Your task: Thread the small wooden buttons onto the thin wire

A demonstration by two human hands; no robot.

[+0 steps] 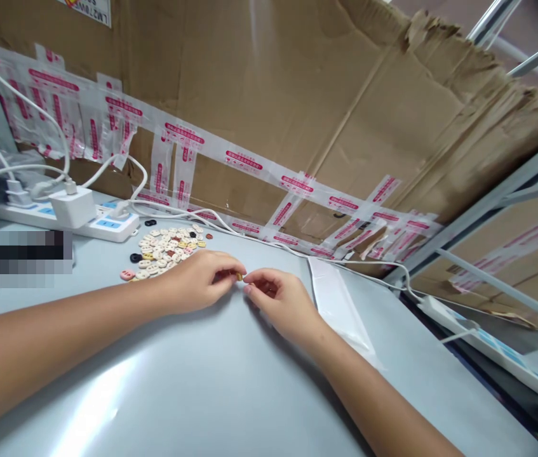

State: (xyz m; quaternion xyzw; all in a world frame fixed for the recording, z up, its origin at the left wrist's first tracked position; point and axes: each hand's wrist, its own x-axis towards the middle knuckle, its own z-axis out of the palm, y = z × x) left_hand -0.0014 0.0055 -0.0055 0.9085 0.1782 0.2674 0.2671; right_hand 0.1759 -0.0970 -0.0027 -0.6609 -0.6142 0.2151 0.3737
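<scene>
Left hand (197,279) fingers pinch a small tan button (239,276); right hand (281,301) fingers, curled, touch it, above the surface (202,381).

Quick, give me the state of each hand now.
Left hand: fingers pinched on a small brown button.
Right hand: fingertips at that button; grip cannot be told.

The table (211,381) looked smooth and shiny. The far wall (297,82) was rough brown cardboard with glossy tape (244,162). The buttons (166,247) looked like plastic.
</scene>
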